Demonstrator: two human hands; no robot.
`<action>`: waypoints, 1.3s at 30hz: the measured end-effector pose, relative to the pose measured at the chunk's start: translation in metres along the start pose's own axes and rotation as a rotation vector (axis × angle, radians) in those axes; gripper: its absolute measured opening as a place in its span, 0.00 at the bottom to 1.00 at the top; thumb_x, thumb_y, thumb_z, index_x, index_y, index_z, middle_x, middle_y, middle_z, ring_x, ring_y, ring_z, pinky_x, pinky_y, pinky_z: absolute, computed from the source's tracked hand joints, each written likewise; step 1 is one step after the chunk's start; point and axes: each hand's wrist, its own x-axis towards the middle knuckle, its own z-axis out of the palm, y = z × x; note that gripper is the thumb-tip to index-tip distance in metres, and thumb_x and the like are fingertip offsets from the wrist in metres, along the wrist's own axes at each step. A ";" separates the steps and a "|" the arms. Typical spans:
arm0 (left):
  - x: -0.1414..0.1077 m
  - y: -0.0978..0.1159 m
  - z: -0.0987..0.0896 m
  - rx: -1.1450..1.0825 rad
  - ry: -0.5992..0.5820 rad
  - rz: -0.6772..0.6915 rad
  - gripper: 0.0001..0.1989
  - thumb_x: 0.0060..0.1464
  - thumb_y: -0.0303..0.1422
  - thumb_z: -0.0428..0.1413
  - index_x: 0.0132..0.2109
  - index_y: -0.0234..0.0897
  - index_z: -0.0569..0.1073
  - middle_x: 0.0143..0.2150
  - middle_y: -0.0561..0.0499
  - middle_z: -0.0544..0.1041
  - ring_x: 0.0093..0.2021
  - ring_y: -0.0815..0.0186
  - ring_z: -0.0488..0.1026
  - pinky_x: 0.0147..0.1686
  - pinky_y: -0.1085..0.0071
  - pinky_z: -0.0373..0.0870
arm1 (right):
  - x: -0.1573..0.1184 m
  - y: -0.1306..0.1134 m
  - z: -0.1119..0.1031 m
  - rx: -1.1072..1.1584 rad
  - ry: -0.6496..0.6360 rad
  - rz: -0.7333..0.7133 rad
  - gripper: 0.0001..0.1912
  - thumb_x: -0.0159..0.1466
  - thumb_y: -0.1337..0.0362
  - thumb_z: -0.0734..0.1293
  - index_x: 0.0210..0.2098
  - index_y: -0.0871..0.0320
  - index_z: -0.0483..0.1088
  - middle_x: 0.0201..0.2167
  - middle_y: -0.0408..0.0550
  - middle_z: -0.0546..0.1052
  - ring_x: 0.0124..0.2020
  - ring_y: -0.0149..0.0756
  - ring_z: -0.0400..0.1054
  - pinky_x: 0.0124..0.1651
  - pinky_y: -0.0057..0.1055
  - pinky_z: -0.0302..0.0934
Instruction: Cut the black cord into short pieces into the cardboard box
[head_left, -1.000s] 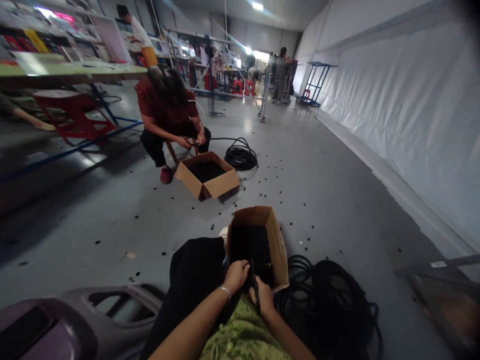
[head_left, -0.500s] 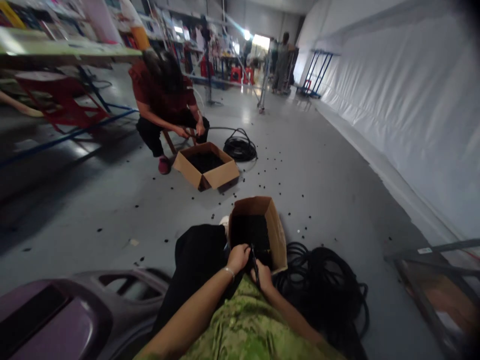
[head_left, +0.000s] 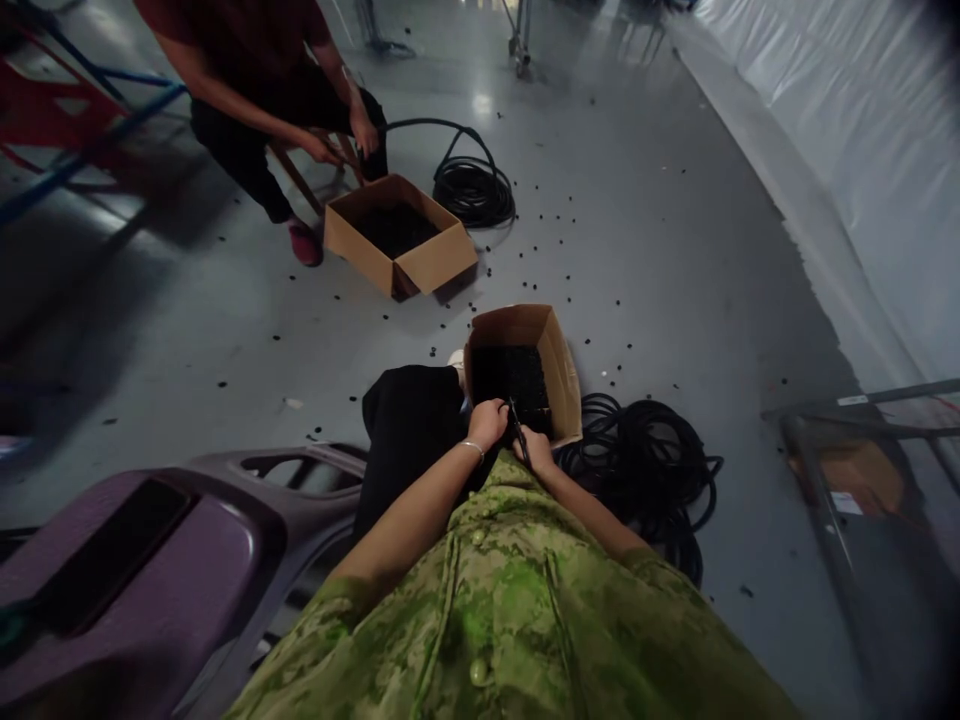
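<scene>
A cardboard box (head_left: 564, 385) with many small black pieces inside stands between my legs. My right hand (head_left: 535, 449) is closed around the handles of a dark scissor-like cutter (head_left: 517, 425), whose tip points toward the box. Just left of the cutter, my left hand (head_left: 488, 424) is pinched closed at the near edge of the box. What its fingers grip is too small and dark to make out. A loose coil of black hose (head_left: 649, 460) lies on the floor to the right of the box.
A seated person works over another cardboard box (head_left: 435, 257) ahead on the left, beside a coiled black hose (head_left: 474, 192). Small black pieces dot the floor. A purple stool (head_left: 195, 580) bears a dark phone-like object (head_left: 116, 555). A metal frame (head_left: 817, 480) stands right.
The view has tilted downward, so the boxes, the other person and my hands appear higher in the picture. Both my hands remain together at the near box with the cutter.
</scene>
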 end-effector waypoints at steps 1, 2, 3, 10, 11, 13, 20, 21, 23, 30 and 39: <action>0.000 0.000 0.000 0.008 -0.003 -0.005 0.17 0.65 0.33 0.48 0.49 0.35 0.81 0.48 0.40 0.82 0.48 0.59 0.78 0.48 0.71 0.68 | 0.001 0.000 0.001 -0.002 0.003 0.006 0.10 0.62 0.65 0.64 0.41 0.56 0.76 0.27 0.45 0.80 0.28 0.36 0.71 0.34 0.25 0.56; 0.000 0.000 0.000 0.017 -0.010 -0.010 0.17 0.65 0.33 0.49 0.48 0.35 0.81 0.48 0.40 0.82 0.48 0.59 0.78 0.47 0.71 0.68 | 0.001 0.000 0.001 -0.005 0.012 0.020 0.10 0.62 0.65 0.64 0.40 0.56 0.76 0.27 0.46 0.80 0.29 0.36 0.71 0.34 0.25 0.56; 0.001 0.000 0.000 0.026 -0.018 -0.017 0.16 0.65 0.33 0.49 0.47 0.35 0.82 0.47 0.39 0.82 0.47 0.59 0.78 0.46 0.71 0.68 | 0.002 0.000 0.002 -0.006 0.025 0.038 0.10 0.63 0.65 0.64 0.40 0.57 0.76 0.28 0.46 0.80 0.29 0.36 0.72 0.34 0.25 0.56; 0.003 -0.001 0.003 0.019 -0.041 -0.044 0.16 0.64 0.33 0.50 0.47 0.35 0.82 0.45 0.40 0.82 0.46 0.60 0.78 0.44 0.72 0.68 | 0.003 0.001 0.006 -0.008 0.018 0.060 0.10 0.63 0.64 0.64 0.41 0.55 0.76 0.30 0.45 0.81 0.31 0.36 0.73 0.34 0.24 0.57; 0.003 -0.001 0.004 -0.002 -0.036 -0.038 0.16 0.64 0.33 0.50 0.48 0.35 0.81 0.44 0.41 0.83 0.45 0.60 0.79 0.44 0.73 0.68 | 0.002 0.002 0.006 0.000 0.016 0.069 0.10 0.63 0.63 0.64 0.41 0.55 0.76 0.30 0.46 0.81 0.32 0.36 0.74 0.35 0.24 0.58; 0.003 -0.003 0.006 -0.068 -0.022 -0.035 0.16 0.64 0.33 0.51 0.52 0.35 0.80 0.42 0.42 0.83 0.43 0.61 0.79 0.44 0.73 0.68 | 0.001 0.002 0.006 0.037 0.024 0.098 0.11 0.63 0.64 0.64 0.42 0.55 0.76 0.31 0.46 0.81 0.33 0.38 0.74 0.36 0.26 0.60; -0.002 -0.006 0.010 -0.336 0.027 -0.078 0.13 0.60 0.31 0.57 0.51 0.33 0.77 0.40 0.45 0.82 0.36 0.66 0.77 0.37 0.74 0.69 | -0.007 0.004 -0.002 0.232 0.057 0.081 0.12 0.61 0.66 0.65 0.44 0.53 0.75 0.37 0.45 0.82 0.40 0.39 0.76 0.44 0.28 0.65; -0.003 -0.005 0.010 -0.413 0.013 -0.105 0.13 0.60 0.29 0.57 0.51 0.32 0.76 0.38 0.46 0.81 0.31 0.68 0.76 0.33 0.75 0.68 | -0.009 0.004 -0.003 0.247 0.057 0.080 0.12 0.61 0.66 0.65 0.44 0.53 0.75 0.37 0.45 0.82 0.40 0.39 0.76 0.45 0.28 0.65; -0.005 -0.003 0.010 -0.613 -0.022 -0.176 0.13 0.61 0.28 0.54 0.52 0.31 0.74 0.32 0.50 0.78 0.23 0.72 0.70 0.26 0.76 0.65 | -0.011 0.004 -0.004 0.273 0.064 0.087 0.13 0.61 0.66 0.65 0.45 0.53 0.75 0.36 0.45 0.82 0.39 0.39 0.76 0.45 0.29 0.65; -0.016 0.009 -0.006 -1.224 -0.130 -0.235 0.19 0.58 0.36 0.59 0.53 0.32 0.69 0.25 0.58 0.69 0.18 0.76 0.64 0.20 0.78 0.60 | -0.024 0.007 -0.012 0.337 0.079 0.017 0.15 0.59 0.64 0.66 0.46 0.53 0.75 0.36 0.46 0.82 0.38 0.41 0.76 0.44 0.32 0.67; -0.024 0.021 -0.041 -1.403 -0.020 -0.258 0.08 0.62 0.36 0.52 0.45 0.36 0.68 0.23 0.62 0.62 0.15 0.79 0.54 0.16 0.80 0.50 | -0.039 0.004 -0.026 0.450 0.045 0.000 0.20 0.59 0.62 0.65 0.50 0.57 0.76 0.32 0.45 0.81 0.32 0.39 0.74 0.40 0.32 0.67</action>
